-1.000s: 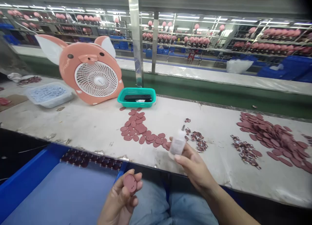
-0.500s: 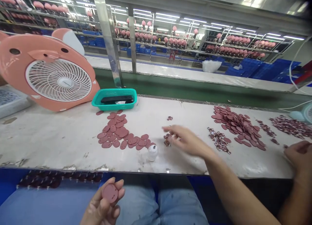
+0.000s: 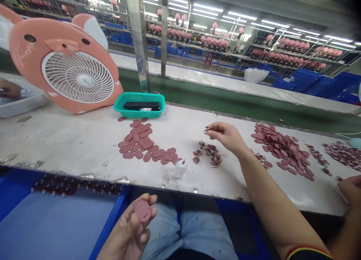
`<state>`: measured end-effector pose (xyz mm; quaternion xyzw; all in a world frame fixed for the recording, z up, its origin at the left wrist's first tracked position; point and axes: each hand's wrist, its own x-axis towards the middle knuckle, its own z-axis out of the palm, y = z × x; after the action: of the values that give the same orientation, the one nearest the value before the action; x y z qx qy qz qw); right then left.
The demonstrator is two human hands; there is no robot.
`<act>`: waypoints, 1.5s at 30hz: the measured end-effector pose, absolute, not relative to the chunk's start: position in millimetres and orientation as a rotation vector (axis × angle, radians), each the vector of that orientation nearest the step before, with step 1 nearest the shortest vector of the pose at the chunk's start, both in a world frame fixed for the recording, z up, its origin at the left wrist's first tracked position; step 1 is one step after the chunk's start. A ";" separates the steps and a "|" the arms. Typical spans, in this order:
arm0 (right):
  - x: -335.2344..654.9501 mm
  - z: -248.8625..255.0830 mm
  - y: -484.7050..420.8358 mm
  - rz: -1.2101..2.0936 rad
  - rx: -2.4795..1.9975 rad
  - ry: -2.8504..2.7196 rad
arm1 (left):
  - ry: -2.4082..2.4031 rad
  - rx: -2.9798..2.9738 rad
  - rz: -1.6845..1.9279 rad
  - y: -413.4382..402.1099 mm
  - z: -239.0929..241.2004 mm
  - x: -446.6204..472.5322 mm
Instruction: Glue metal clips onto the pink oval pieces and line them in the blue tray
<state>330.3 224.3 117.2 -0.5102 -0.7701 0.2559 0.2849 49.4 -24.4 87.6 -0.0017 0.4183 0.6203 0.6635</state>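
My left hand [image 3: 131, 232] is low over my lap, with its fingertips closed on a dark red oval disc [image 3: 142, 210] that has small holes. My right hand [image 3: 225, 135] reaches out over the white bench and pinches a small dark red piece [image 3: 207, 131] just above the surface. Below it lie small clusters of similar little pieces [image 3: 210, 154]. A small white squeeze bottle [image 3: 179, 168] stands on the bench near its front edge. A spread of red oval discs [image 3: 143, 145] lies to the left of the bottle.
A pink pig-faced fan [image 3: 66, 66] and a teal basket [image 3: 140, 105] sit at the back left. A larger pile of discs [image 3: 282, 147] lies to the right. Another person's hand [image 3: 351, 188] shows at the right edge, another [image 3: 9, 89] at the far left. A blue bin [image 3: 56, 222] is below.
The white bottle left my right hand and now stands on the bench. My right hand went forward to the small pieces and pinched one. My left hand kept its disc.
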 end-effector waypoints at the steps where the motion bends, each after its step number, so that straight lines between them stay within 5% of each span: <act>1: 327.6 121.2 206.6 0.734 -1.314 -1.992 | 0.959 -0.009 1.372 -24.6 90.3 51.7; 10: 254.8 152.9 61.1 1.573 -0.726 -1.741 | 0.941 0.076 1.217 -30.1 114.1 71.6; 15: 239.2 155.4 50.6 1.326 -0.696 -2.020 | 0.847 0.180 1.175 -36.9 101.8 65.8; 45: 235.5 163.3 54.6 1.065 -0.439 -2.386 | 0.847 0.136 1.162 -39.3 96.9 67.0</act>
<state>235.5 54.6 163.3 -0.1606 -0.8734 0.3898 0.2436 67.0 -39.3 96.9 0.0624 0.3876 0.5319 0.7503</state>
